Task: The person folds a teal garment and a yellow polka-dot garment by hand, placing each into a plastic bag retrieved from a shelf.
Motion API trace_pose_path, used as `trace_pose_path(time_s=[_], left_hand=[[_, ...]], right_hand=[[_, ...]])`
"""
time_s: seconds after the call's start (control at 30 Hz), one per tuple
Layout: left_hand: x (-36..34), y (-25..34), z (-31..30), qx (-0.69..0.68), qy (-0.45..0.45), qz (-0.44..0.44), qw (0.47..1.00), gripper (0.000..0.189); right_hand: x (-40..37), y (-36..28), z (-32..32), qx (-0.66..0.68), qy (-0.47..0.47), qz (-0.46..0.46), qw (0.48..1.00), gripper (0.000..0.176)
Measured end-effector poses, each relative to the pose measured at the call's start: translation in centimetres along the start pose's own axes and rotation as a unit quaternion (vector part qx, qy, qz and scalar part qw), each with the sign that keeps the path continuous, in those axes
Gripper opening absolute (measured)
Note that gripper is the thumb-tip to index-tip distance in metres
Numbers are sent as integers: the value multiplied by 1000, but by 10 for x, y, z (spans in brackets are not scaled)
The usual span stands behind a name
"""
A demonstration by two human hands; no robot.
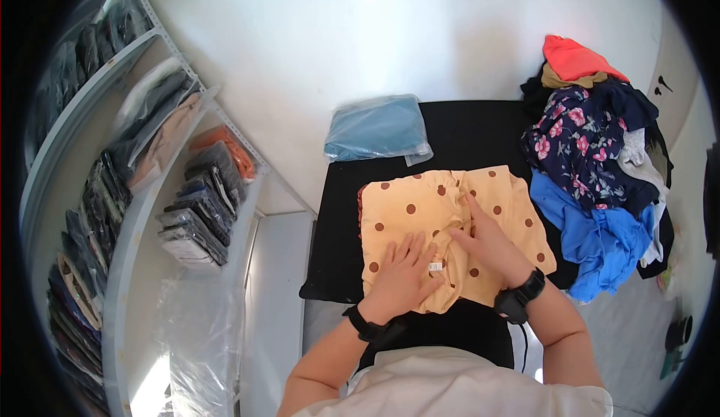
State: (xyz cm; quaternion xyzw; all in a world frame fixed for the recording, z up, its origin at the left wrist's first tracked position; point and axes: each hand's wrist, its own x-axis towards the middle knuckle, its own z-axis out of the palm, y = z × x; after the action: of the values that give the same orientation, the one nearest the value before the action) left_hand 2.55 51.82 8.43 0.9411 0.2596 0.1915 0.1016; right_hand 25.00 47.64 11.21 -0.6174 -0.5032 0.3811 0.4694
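Observation:
A pale orange garment with brown dots lies partly folded on a black-covered table. My left hand rests flat on its lower left part, fingers spread, beside a small white label. My right hand is at the middle of the cloth, thumb and fingers apart, touching a gathered fold. Both wrists wear black bands. A bit of dark red cloth shows at the garment's left edge.
A blue item in clear plastic lies at the table's back left. Heaped clothes, floral, blue and coral, cover the right side. Shelves with bagged garments stand at the left.

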Motion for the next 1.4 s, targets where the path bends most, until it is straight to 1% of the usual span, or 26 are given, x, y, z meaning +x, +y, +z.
trace_pose_path(time_s=[0.07,0.1,0.17,0.2,0.27,0.3,0.37,0.4,0.47,0.5,0.57,0.6,0.7,0.77,0.8,0.83,0.87,0.93,0.97,1.0,1.03,1.1,1.2,1.3,1.33,1.4], left_hand=[[-2,-1,-4,-61,-18,-17,998,59],[-2,1,-13,-60,-17,-19,998,59],[-7,5,-34,-36,2,-81,996,58],[-12,2,-33,-38,0,-82,996,58],[-22,-2,-29,-21,-6,-103,994,55],[-26,-1,-27,-23,-5,-101,995,55],[-29,-4,-25,-23,2,-73,997,55],[-28,-6,-25,-23,3,-74,997,55],[-32,-7,-23,-32,8,-71,997,54],[-34,-6,-21,-33,5,-71,997,54],[-34,-5,-15,-6,25,-71,997,54],[-35,-5,-15,-7,27,-67,997,54],[-42,-6,-9,-27,30,-78,996,56],[-49,-15,0,-159,213,-153,952,61],[-51,-18,2,-161,209,-146,953,61],[-54,-22,2,-298,209,-235,901,65],[-53,-27,2,-425,202,-319,823,70],[-49,-38,-1,-429,192,-339,815,71],[-49,-41,-2,-432,183,-366,804,73],[-48,-45,-5,-430,179,-363,807,73],[-45,-49,-7,-453,165,-375,792,74],[-39,-52,-13,-481,144,-397,769,73],[-37,-62,-13,-536,107,-353,760,70],[-33,-64,-14,-558,82,-361,742,65],[-31,-62,-15,-556,81,-361,745,65],[-23,-53,-17,-614,122,-342,701,60]], right_hand=[[22,22,7,-201,60,-192,959,65],[26,14,8,-201,58,-193,959,65],[33,-5,6,-142,70,-242,957,67],[38,-5,3,-142,69,-239,958,67],[49,-2,-5,-241,11,-113,964,64],[48,3,-1,-242,12,-112,964,64],[49,10,8,-364,124,-160,909,64],[51,3,11,-365,123,-161,909,64],[48,-16,19,-365,135,-288,875,67],[50,-8,26,-366,135,-285,876,67],[61,20,40,-465,32,-219,857,70],[64,30,45,-468,36,-218,856,70],[63,38,47,-488,-38,-131,862,75],[62,37,46,-482,-33,-133,866,74],[62,37,46,-474,-32,-140,869,74],[62,40,46,-474,-25,-137,870,74],[62,45,46,-428,16,-166,888,74],[63,41,45,-379,60,-195,902,73],[62,40,45,-404,23,-169,899,74],[61,37,45,-426,-13,-143,893,74],[60,37,45,-424,-7,-143,894,74],[63,38,45,-379,-13,-178,908,75],[64,43,44,-361,-13,-204,910,75],[65,46,44,-367,-20,-205,907,74],[66,46,44,-365,-18,-206,908,74],[64,41,42,-371,-7,-211,904,73]])
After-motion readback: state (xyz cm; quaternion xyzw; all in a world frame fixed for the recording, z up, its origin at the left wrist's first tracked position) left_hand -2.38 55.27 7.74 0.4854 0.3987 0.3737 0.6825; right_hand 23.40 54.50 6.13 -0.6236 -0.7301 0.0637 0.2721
